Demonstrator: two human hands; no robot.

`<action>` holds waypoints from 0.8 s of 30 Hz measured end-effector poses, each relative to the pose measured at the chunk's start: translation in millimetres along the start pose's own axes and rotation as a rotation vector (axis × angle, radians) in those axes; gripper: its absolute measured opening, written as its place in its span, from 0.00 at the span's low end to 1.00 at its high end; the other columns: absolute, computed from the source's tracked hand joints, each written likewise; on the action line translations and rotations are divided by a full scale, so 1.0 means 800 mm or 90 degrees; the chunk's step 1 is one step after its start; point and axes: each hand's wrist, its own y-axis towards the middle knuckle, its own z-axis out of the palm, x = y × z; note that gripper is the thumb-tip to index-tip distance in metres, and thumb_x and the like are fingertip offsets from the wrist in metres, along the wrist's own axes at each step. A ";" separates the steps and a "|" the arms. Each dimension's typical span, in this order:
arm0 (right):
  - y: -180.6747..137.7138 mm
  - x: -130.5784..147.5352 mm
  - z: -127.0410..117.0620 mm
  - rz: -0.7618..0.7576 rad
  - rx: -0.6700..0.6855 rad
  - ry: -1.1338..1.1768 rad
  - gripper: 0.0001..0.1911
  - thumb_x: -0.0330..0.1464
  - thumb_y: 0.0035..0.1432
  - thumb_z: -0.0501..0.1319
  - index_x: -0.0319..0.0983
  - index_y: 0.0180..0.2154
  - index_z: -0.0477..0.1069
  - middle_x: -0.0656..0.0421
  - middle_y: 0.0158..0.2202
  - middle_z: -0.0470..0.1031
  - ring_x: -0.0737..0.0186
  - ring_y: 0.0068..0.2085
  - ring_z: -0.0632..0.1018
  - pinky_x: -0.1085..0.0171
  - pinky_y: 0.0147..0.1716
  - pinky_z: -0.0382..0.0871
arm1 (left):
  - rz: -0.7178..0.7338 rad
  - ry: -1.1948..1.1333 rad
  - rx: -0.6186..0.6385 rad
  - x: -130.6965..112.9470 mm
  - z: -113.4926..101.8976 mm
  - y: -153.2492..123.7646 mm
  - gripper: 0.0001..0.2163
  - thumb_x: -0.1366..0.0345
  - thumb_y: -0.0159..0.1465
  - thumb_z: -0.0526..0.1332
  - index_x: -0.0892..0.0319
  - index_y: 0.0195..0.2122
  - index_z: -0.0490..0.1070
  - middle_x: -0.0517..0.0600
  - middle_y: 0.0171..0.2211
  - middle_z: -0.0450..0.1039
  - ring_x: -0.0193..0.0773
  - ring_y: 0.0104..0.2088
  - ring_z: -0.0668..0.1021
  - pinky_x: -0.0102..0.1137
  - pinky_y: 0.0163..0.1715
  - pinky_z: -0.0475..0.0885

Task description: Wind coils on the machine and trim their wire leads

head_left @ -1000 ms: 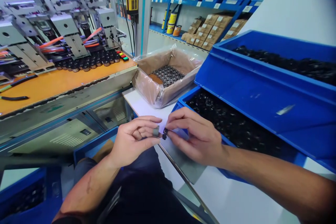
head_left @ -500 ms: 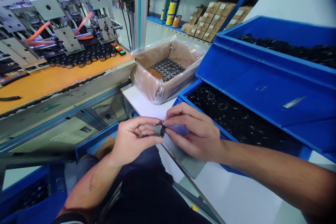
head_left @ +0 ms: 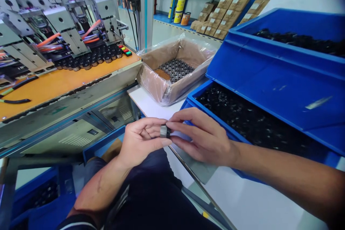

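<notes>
My left hand (head_left: 141,136) pinches a small grey metal ring (head_left: 163,131) between thumb and forefinger, its other fingers curled behind. At the ring's right end sits a small black part (head_left: 169,131), against the ring and mostly covered by fingers. My right hand (head_left: 206,138) closes its thumb and fingertips on that black part from the right. Both hands are above the edge of the white table (head_left: 242,194), in front of my body. How deep the black part sits in the ring is hidden.
Blue bins (head_left: 280,75) of black parts are stacked at right. A plastic-lined carton (head_left: 153,88) holds rows of parts. On the left, an orange bench (head_left: 67,82) carries machinery, several small cylindrical pieces (head_left: 93,61) and pliers (head_left: 16,93). A blue bin (head_left: 70,187) stands lower left.
The ring has turned slightly, and the black part now lies closer against it, with less of it showing. Both hands keep their pinch. The camera view has shifted a little to the left.
</notes>
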 end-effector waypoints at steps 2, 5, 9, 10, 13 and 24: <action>0.000 0.000 0.000 -0.003 -0.002 -0.007 0.14 0.26 0.64 0.62 0.32 0.50 0.68 0.48 0.42 0.74 0.59 0.43 0.77 0.59 0.39 0.78 | 0.000 -0.002 -0.003 0.000 0.000 0.000 0.19 0.80 0.47 0.75 0.57 0.39 0.81 0.48 0.33 0.84 0.32 0.32 0.84 0.21 0.34 0.80; 0.000 -0.001 -0.001 -0.016 -0.008 -0.007 0.13 0.23 0.62 0.62 0.30 0.49 0.69 0.48 0.42 0.74 0.59 0.44 0.77 0.59 0.41 0.78 | -0.008 0.004 -0.015 -0.001 0.001 0.001 0.19 0.79 0.46 0.75 0.58 0.39 0.81 0.48 0.32 0.84 0.34 0.31 0.84 0.24 0.34 0.81; -0.001 -0.001 -0.002 -0.025 -0.011 -0.013 0.13 0.25 0.63 0.62 0.32 0.49 0.68 0.47 0.42 0.74 0.58 0.44 0.77 0.58 0.41 0.78 | -0.020 -0.002 -0.017 -0.001 0.001 0.002 0.18 0.78 0.46 0.76 0.58 0.38 0.81 0.48 0.31 0.84 0.33 0.30 0.84 0.23 0.33 0.81; -0.001 -0.001 -0.002 -0.023 -0.009 -0.013 0.13 0.24 0.63 0.61 0.32 0.50 0.68 0.48 0.42 0.74 0.59 0.44 0.77 0.59 0.40 0.78 | -0.020 -0.004 -0.016 -0.001 0.001 0.002 0.19 0.79 0.46 0.75 0.57 0.38 0.81 0.48 0.32 0.84 0.33 0.30 0.84 0.22 0.33 0.80; -0.001 -0.001 -0.002 -0.028 -0.008 -0.014 0.12 0.23 0.63 0.62 0.32 0.49 0.69 0.47 0.42 0.74 0.59 0.44 0.77 0.59 0.40 0.78 | -0.020 -0.013 -0.002 0.000 0.000 0.002 0.19 0.80 0.47 0.74 0.56 0.39 0.81 0.47 0.33 0.84 0.31 0.31 0.84 0.20 0.33 0.79; 0.001 -0.002 -0.001 -0.026 -0.018 -0.025 0.11 0.27 0.64 0.63 0.32 0.48 0.69 0.48 0.42 0.75 0.58 0.44 0.77 0.57 0.40 0.79 | -0.017 -0.012 -0.001 0.000 -0.001 0.001 0.18 0.78 0.48 0.75 0.55 0.39 0.81 0.47 0.33 0.84 0.32 0.32 0.84 0.24 0.36 0.80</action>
